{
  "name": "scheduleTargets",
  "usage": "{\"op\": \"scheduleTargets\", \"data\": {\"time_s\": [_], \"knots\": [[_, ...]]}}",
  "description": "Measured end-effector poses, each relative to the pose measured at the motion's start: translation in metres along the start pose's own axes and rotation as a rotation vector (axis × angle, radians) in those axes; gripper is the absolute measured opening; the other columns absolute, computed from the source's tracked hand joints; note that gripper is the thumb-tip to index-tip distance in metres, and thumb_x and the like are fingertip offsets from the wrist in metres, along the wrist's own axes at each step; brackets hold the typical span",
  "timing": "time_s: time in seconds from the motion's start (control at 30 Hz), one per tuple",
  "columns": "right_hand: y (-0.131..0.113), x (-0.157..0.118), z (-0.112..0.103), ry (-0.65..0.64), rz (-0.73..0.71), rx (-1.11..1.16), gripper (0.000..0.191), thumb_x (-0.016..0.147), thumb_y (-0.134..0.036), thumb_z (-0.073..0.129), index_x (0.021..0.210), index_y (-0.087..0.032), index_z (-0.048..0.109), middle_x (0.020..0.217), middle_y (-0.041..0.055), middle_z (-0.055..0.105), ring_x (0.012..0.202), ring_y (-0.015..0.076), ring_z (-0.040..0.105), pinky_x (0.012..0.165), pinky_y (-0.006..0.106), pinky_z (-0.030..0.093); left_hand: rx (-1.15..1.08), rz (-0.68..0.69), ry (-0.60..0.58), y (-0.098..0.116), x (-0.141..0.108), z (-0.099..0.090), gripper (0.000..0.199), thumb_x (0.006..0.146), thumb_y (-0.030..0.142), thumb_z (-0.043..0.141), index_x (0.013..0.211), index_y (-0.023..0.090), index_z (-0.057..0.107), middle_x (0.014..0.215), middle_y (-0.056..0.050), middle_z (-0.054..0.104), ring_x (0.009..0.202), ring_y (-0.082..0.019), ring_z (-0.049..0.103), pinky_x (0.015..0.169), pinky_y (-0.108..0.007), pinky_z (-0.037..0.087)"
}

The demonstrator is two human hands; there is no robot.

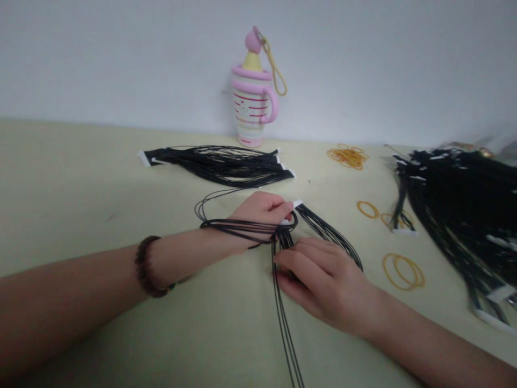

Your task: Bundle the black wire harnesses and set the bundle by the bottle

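Note:
My left hand (260, 210) pinches a black wire harness (329, 233) close to its white connector (298, 203). Several of its thin wires loop over the back of that hand and wrist, while others hang down toward the table's near edge. Just right of it, my right hand (319, 275) has its fingers closed around the same wires below a second white connector end. Part of the bundle is hidden under the fingers. A dark beaded bracelet (146, 267) circles my left wrist.
Behind my hands lies a bundle of black harnesses (226, 164). A pink striped cup-shaped figure (252, 108) stands against the wall. Yellow rubber bands (348, 157) are piled at the back, with loose bands (404, 271) nearer. A large heap of black harnesses (464, 199) covers the right side.

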State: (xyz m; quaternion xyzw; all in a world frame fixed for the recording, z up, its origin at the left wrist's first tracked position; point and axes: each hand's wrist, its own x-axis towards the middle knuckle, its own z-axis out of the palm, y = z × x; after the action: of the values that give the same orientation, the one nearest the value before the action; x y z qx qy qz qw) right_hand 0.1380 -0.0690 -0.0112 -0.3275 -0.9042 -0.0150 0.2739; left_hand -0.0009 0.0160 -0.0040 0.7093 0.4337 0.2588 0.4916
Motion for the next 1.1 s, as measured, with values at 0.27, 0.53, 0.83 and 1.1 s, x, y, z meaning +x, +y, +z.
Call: {"op": "scheduleTargets", "data": {"time_s": [0.27, 0.53, 0.83, 1.1], "knots": [[0.004, -0.003, -0.003, 0.134, -0.126, -0.071, 0.007, 0.081, -0.009, 0.059, 0.085, -0.009, 0.064, 0.078, 0.0065, 0.065, 0.069, 0.015, 0.057, 0.062, 0.029, 0.046, -0.04, 0.03, -0.046, 0.001, -0.001, -0.002, 0.032, 0.082, 0.034, 0.046, 0.056, 0.015, 0.041, 0.054, 0.004, 0.036, 0.05, -0.007, 0.033, 0.045, -0.02, 0.023], [0.005, -0.005, -0.004, 0.241, -0.097, -0.08, 0.006, 0.08, -0.009, 0.059, 0.083, -0.012, 0.063, 0.08, 0.0054, 0.065, 0.072, 0.0132, 0.06, 0.065, 0.026, 0.047, -0.049, 0.064, -0.055, -0.004, 0.003, 0.0, 0.033, 0.083, 0.037, 0.044, 0.059, 0.015, 0.044, 0.056, 0.003, 0.037, 0.051, -0.008, 0.034, 0.047, -0.021, 0.024], [0.005, -0.002, -0.007, 0.29, 0.286, 0.193, 0.01, 0.081, -0.008, 0.057, 0.089, -0.014, 0.056, 0.075, 0.0, 0.062, 0.068, 0.0065, 0.058, 0.064, 0.015, 0.046, -0.343, -0.132, -0.179, -0.005, 0.002, -0.005, 0.028, 0.076, 0.04, 0.053, 0.068, 0.013, 0.055, 0.062, -0.001, 0.046, 0.052, -0.009, 0.036, 0.046, -0.023, 0.025], [0.006, -0.003, -0.006, 0.303, 0.284, 0.269, 0.01, 0.081, -0.009, 0.057, 0.088, -0.016, 0.055, 0.077, 0.0008, 0.063, 0.071, 0.0085, 0.059, 0.067, 0.019, 0.047, -0.478, -0.151, -0.245, -0.012, 0.005, -0.01, 0.024, 0.074, 0.035, 0.06, 0.066, 0.013, 0.054, 0.061, 0.001, 0.046, 0.052, -0.007, 0.036, 0.046, -0.019, 0.026]]}}
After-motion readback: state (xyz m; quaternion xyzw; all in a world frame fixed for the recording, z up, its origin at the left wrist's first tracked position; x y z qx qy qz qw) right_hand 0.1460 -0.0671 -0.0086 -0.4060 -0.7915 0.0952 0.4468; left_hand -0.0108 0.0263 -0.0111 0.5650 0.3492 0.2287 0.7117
